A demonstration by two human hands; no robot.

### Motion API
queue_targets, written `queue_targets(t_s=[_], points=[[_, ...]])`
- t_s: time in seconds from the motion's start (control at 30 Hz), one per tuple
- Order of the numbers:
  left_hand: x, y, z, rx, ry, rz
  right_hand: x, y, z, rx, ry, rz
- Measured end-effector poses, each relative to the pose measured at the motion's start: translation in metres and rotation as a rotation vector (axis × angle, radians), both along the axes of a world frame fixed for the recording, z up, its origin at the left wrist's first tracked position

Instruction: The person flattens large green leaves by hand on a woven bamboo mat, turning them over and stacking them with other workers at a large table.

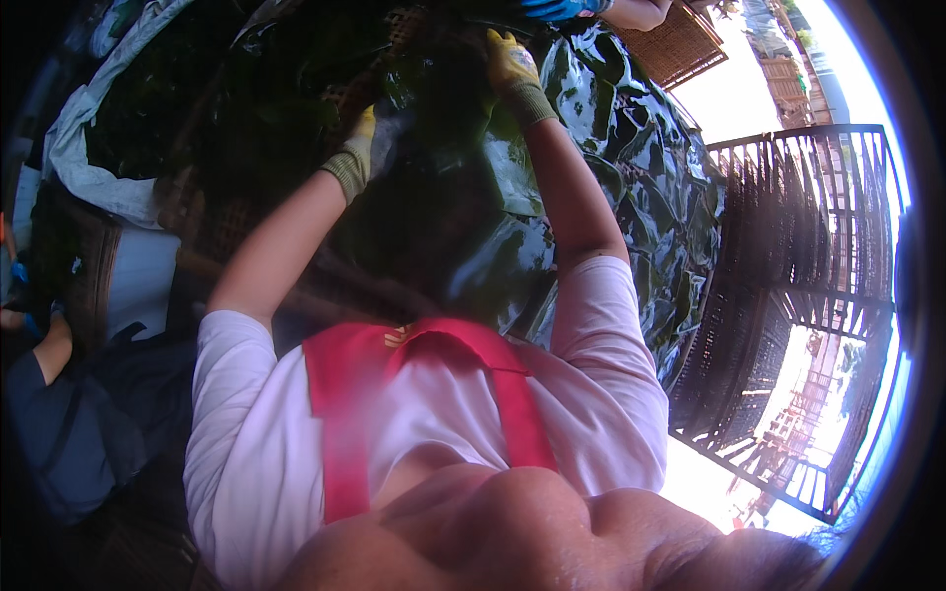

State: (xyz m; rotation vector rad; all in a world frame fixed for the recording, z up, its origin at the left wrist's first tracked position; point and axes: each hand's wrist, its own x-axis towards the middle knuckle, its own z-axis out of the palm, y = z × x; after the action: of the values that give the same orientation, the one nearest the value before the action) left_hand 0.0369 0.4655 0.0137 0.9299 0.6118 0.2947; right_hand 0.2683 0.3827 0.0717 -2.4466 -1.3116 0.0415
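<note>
My right hand (512,64) presses flat on the wet dark leaves (591,128), upper centre of frame. My left hand (363,148), lower left of it, curls its fingers on the leaf edge; grip uncertain.

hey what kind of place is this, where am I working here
Probably an outdoor drying or processing yard, in bright sun. Gloved hands, left and right, press on wet dark leaves spread over woven racks. More stacked racks stand to the right, and another person's blue glove works opposite.

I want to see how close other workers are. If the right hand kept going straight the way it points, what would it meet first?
Probably more of the wet dark green leaves under the right hand; beyond them, another person's blue-gloved hand, though depth is unclear.
</note>
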Motion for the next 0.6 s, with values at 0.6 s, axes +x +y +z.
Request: queue_targets(t_s=[0.6], points=[[-0.123, -0.004, 0.004, 0.138, -0.136, -0.376, -0.139, -0.176, -0.005, -0.184, -0.064, -0.099]])
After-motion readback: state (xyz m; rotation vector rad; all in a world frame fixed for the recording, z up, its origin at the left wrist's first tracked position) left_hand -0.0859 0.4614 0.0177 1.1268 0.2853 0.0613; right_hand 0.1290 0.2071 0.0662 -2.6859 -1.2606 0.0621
